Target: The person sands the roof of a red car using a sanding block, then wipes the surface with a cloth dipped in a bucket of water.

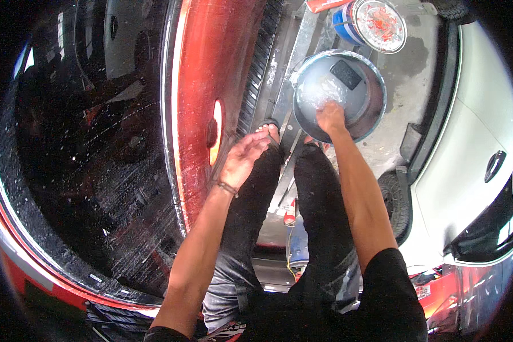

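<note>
A wide bucket of cloudy grey liquid sits to the upper right, with a dark rectangular block in it. My right hand reaches into the bucket at its near side, fingers curled in the liquid; what they hold, if anything, is hidden. My left hand hangs in the air left of the bucket, beside the red car door and its handle, fingers apart and holding nothing. Both forearms are bare.
Behind the bucket stands a blue can with a smeared lid. A white car lines the right side; dark, speckled car windows fill the left. My sandalled feet are on a ribbed metal plank. A blue object lies below between my legs.
</note>
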Available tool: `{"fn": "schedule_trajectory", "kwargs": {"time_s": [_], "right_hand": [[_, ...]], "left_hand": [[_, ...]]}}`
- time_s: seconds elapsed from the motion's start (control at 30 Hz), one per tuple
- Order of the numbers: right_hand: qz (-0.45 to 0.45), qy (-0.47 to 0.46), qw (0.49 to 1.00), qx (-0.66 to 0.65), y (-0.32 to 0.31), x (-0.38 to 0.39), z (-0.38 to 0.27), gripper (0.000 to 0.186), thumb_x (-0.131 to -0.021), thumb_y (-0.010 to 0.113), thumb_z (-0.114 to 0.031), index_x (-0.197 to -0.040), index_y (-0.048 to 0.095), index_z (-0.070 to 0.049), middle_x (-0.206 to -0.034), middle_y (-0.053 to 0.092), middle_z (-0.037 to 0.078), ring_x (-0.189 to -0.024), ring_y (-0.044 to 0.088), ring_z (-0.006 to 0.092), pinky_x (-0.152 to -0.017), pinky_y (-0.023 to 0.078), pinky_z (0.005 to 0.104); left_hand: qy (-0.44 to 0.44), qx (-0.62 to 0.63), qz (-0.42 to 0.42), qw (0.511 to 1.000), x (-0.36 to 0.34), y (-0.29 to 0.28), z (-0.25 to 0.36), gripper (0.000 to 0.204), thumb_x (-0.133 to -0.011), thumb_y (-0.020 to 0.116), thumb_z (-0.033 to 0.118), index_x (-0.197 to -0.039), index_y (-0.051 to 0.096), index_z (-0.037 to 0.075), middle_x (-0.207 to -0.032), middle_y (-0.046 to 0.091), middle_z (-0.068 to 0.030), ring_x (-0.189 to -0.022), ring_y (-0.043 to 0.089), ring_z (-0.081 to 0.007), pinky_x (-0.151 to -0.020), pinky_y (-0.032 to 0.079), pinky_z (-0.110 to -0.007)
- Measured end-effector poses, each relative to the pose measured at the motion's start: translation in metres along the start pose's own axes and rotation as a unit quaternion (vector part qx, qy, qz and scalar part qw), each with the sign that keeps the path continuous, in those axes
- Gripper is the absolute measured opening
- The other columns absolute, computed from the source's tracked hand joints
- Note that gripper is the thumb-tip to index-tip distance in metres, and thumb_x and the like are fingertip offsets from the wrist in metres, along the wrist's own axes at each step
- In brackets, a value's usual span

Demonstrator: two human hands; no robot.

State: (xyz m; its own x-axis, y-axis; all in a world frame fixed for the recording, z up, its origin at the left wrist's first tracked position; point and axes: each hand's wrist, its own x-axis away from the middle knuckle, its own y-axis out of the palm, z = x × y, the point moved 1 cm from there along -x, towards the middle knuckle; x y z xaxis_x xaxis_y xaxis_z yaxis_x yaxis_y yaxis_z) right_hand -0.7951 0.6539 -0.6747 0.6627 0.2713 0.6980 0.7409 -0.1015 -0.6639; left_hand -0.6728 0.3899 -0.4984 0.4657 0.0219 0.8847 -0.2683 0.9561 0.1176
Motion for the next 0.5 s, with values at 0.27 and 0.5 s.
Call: {"fn": "schedule_trajectory", "kwargs": {"time_s": [0.27,0.5], "right_hand": [[0.154,-0.066,0.925,-0.342,-0.178,0.244,-0.079,0.015,-0.108,0.068,-0.008,-0.120,0.075,-0.004,-0.117,0.078,0.022,-0.113,0.076,0.0426,-0.102,0.058,0.0508],[0.122,0.111,0.767,-0.620,-0.244,0.299,-0.049,0.030,-0.118,0.059,-0.025,-0.136,0.074,-0.006,-0.136,0.077,0.010,-0.128,0.070,0.0295,-0.114,0.052,0.0434]], "left_hand": [[-0.156,0.137,0.022,0.978,-0.007,0.134,0.049,0.077,-0.102,0.084,0.043,-0.167,0.053,0.015,-0.133,0.076,-0.0072,-0.126,0.074,-0.0228,-0.103,0.059,-0.047],[-0.018,-0.014,0.015,1.000,0.129,0.165,0.091,0.070,-0.103,0.079,0.025,-0.160,0.057,-0.009,-0.151,0.071,-0.0220,-0.139,0.067,-0.0275,-0.118,0.051,-0.039]]}}
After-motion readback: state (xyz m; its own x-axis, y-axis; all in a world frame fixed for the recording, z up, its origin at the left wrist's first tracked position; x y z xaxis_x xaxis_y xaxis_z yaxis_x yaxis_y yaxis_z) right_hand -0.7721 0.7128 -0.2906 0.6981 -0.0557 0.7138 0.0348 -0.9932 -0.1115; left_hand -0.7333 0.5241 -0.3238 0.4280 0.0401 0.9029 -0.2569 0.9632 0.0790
